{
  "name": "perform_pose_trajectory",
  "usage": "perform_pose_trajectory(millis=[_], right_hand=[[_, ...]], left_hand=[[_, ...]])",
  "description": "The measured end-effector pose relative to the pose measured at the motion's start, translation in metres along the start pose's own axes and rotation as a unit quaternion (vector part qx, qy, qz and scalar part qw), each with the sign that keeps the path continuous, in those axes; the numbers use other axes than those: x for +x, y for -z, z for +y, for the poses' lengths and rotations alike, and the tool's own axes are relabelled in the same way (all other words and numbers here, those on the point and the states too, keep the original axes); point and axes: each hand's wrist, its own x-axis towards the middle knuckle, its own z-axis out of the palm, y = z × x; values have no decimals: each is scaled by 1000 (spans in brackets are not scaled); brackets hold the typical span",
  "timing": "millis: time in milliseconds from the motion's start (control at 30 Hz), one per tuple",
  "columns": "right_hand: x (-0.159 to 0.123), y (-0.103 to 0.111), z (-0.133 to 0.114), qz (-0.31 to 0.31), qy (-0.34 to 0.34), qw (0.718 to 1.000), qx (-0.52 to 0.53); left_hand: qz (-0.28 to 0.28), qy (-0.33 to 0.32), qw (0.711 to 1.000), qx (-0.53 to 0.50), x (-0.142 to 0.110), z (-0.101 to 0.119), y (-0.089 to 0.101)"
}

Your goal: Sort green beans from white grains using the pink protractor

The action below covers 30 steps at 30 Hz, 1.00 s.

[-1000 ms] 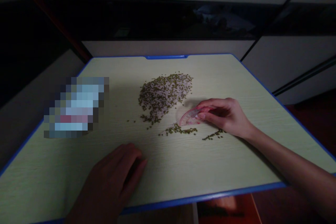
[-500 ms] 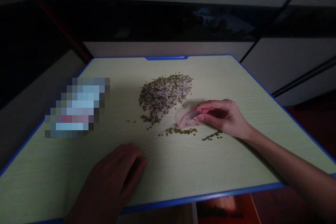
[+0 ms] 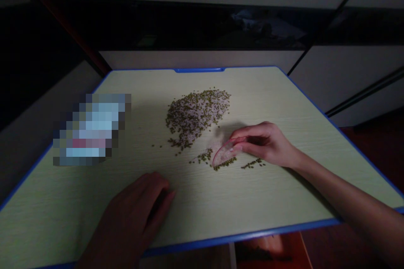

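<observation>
A pile of small green beans mixed with pale grains [image 3: 196, 113] lies at the middle of a pale green table [image 3: 284, 105] with a blue rim. My right hand [image 3: 267, 143] pinches a thin pink translucent scraper [image 3: 224, 152], its edge down on a small streak of green beans [image 3: 221, 163] just below the pile. A second short streak of beans [image 3: 251, 164] lies under that hand. My left hand [image 3: 139, 208] rests palm down on the table near the front edge, fingers loosely curled, holding nothing.
A blurred-out bluish packet [image 3: 91, 129] lies on the table's left side. The table's blue front edge [image 3: 240, 236] runs close to my left hand. Dark walls and panels surround the table.
My right hand has drawn the pink scraper a little toward me and left, onto the small streak of green beans. My left hand has stayed put.
</observation>
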Motion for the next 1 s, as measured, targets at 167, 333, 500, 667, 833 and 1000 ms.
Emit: perform_pose_trajectory(millis=[167, 333, 500, 667, 833, 1000], right_hand=[[1, 3, -2, -39, 13, 999, 6], [-1, 5, -1, -68, 7, 998, 2], [-4, 6, -1, -80, 4, 997, 6], [-4, 8, -3, -99, 10, 995, 21], [-6, 8, -3, -105, 9, 994, 25], [-7, 6, -3, -95, -22, 994, 58]], left_hand=[[15, -9, 1000, 0, 3, 1, 0], [6, -8, 1000, 1, 2, 1, 1], [5, -19, 1000, -1, 2, 1, 2], [6, -23, 1000, 14, 1, -1, 0], [-4, -28, 999, 34, 0, -1, -1], [3, -37, 999, 31, 1, -1, 0]])
